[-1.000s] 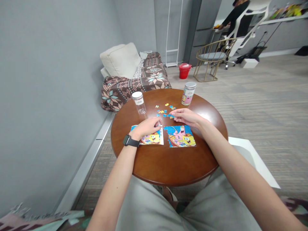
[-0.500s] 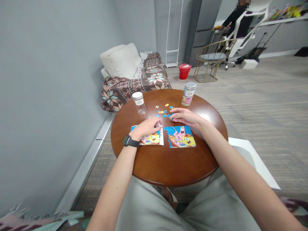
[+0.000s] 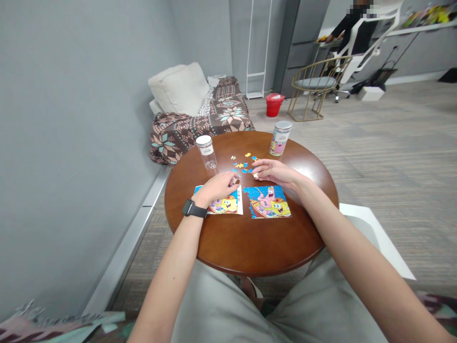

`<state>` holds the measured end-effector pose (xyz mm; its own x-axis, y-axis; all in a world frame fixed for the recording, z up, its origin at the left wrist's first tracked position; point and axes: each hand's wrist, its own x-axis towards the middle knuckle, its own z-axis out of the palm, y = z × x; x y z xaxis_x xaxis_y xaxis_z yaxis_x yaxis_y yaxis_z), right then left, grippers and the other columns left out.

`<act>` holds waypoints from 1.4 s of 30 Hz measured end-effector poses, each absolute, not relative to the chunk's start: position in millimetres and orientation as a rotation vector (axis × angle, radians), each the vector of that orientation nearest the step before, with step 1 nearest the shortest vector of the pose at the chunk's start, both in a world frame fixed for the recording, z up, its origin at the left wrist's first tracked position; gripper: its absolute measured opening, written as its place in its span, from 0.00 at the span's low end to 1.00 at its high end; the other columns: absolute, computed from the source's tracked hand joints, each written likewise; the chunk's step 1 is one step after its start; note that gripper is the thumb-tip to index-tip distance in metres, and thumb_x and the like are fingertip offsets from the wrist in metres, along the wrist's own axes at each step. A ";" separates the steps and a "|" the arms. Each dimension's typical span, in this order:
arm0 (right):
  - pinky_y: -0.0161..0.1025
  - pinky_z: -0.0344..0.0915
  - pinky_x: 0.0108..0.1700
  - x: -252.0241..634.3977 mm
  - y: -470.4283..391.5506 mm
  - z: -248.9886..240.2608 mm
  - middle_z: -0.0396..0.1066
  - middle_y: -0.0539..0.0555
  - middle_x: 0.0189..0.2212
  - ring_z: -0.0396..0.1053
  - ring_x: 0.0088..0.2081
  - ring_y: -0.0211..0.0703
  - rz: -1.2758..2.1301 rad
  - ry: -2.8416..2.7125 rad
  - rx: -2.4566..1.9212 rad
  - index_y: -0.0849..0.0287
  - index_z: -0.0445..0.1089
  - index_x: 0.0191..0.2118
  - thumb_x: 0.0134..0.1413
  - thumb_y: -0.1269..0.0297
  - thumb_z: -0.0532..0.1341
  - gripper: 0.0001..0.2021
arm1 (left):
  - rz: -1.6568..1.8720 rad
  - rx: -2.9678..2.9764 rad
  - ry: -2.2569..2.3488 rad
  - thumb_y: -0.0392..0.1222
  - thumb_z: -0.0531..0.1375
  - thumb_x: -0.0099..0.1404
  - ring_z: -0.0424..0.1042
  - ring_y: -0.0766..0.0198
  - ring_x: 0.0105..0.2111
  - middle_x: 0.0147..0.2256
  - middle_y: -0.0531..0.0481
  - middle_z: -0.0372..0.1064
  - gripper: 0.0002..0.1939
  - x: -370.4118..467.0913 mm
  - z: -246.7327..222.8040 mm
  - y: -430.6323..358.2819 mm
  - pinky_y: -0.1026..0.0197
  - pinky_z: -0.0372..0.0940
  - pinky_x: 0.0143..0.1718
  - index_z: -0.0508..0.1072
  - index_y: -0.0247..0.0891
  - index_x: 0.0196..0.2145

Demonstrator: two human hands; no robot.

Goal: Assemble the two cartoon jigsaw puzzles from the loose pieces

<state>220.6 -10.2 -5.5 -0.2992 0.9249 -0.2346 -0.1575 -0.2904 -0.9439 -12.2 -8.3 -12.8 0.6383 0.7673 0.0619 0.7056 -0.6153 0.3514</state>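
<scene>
My right hand [image 3: 276,172] reaches over the loose jigsaw pieces, fingers bent, with a small pale jigsaw piece [image 3: 255,176] at the fingertips. Below it lies the partly joined jigsaw puzzle [image 3: 267,202], a pink and a yellow cartoon figure on blue, with an uneven left edge. My left hand [image 3: 219,186], a black watch at its wrist, rests over the printed picture sheet [image 3: 240,207] and covers its upper part. Its fingers are curled toward the thumb; what is between them is hidden. Several loose blue and yellow jigsaw pieces [image 3: 244,165] lie scattered beyond both hands.
A clear jar [image 3: 210,159] with a white lid stands at the table's left. A printed can [image 3: 280,139] stands at the back right of the round brown table [image 3: 246,252]. Beyond are a sofa [image 3: 200,121], a red bin [image 3: 273,105], a wire chair [image 3: 314,85] and another person's arm [image 3: 341,27].
The piece at my right fingertips showed blue earlier and now shows a pale face. My left hand has barely moved.
</scene>
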 end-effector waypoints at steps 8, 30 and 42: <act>0.25 0.71 0.29 221.5 -8.1 -8.6 0.73 0.50 0.24 0.71 0.25 0.30 1.710 -1.141 -1.150 0.63 0.69 0.38 0.49 0.79 0.66 0.10 | 0.284 2.602 1.317 0.41 0.53 0.66 0.69 0.59 0.35 0.35 0.46 0.71 0.19 -11.6 -6.8 -10.8 0.60 0.63 0.40 0.71 0.33 0.51; 0.27 0.71 0.31 221.9 -5.7 -13.8 0.74 0.52 0.26 0.70 0.25 0.30 1.725 -1.137 -1.166 0.64 0.71 0.34 0.51 0.82 0.62 0.08 | 0.277 2.462 1.367 0.44 0.54 0.65 0.68 0.61 0.30 0.32 0.49 0.69 0.22 -13.6 -13.3 -10.6 0.61 0.60 0.33 0.62 0.35 0.56; 0.24 0.65 0.27 217.0 0.9 -20.1 0.72 0.49 0.23 0.66 0.22 0.28 1.631 -1.065 -1.165 0.63 0.72 0.30 0.50 0.78 0.64 0.04 | 0.090 2.339 1.332 0.38 0.46 0.66 0.62 0.63 0.27 0.24 0.51 0.65 0.16 -3.6 17.1 8.4 0.63 0.57 0.33 0.59 0.39 0.20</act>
